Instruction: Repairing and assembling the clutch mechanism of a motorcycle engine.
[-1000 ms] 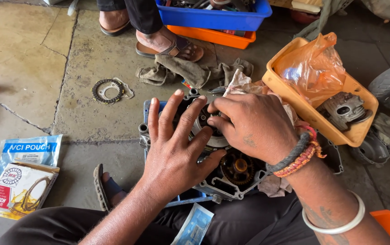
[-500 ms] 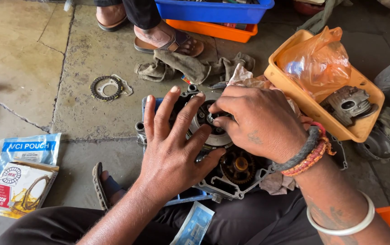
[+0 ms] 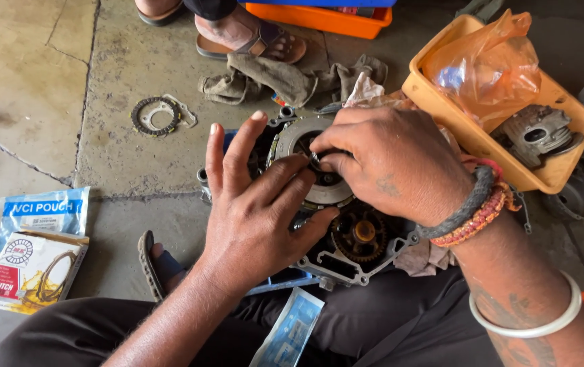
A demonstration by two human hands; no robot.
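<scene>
Both hands work on an engine clutch assembly (image 3: 333, 197) lying on the stone floor just in front of the seated person's lap. Spread wide and flat, the left hand (image 3: 254, 217) presses its fingers against the round silver clutch plate (image 3: 305, 146), gripping nothing. Curled from above, the right hand (image 3: 394, 163) pinches a small part at the plate's centre with its fingertips; what that part is cannot be told. Just below the plate, a dark toothed gear (image 3: 362, 234) shows inside the open engine casing (image 3: 356, 268). To the left on the floor lie two printed parts packets (image 3: 34, 248). Farther out, a loose ring-shaped friction disc (image 3: 156, 115) rests apart. Grey rags (image 3: 285, 78) lie beyond the casing, near another person's sandalled foot (image 3: 251, 34). At right sits an orange tray (image 3: 482, 146) holding a plastic bag (image 3: 489, 68) and a metal cylinder part (image 3: 536, 132).
</scene>
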